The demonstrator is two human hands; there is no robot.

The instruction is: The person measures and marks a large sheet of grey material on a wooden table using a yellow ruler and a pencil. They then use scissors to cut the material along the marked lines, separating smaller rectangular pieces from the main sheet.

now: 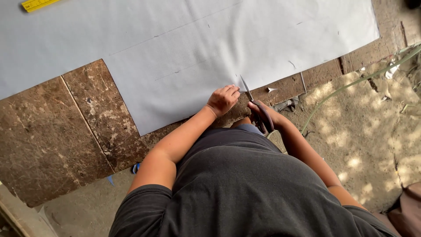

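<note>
The left hand [223,99] presses its curled fingers down on the near edge of a large pale grey sheet [197,48] spread over the worn wooden table [66,131]. At its three o'clock, the right hand [263,115] has its grip clenched around dark-handled scissors [254,107], blades pointing toward eleven o'clock into the sheet's edge. A yellow ruler [37,4] lies far off at ten o'clock.

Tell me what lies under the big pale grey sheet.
The pale grey sheet lies on a worn brown wooden board table, bare at the near edge. Whatever is beneath the rest is covered. The left hand presses the sheet's edge.
</note>
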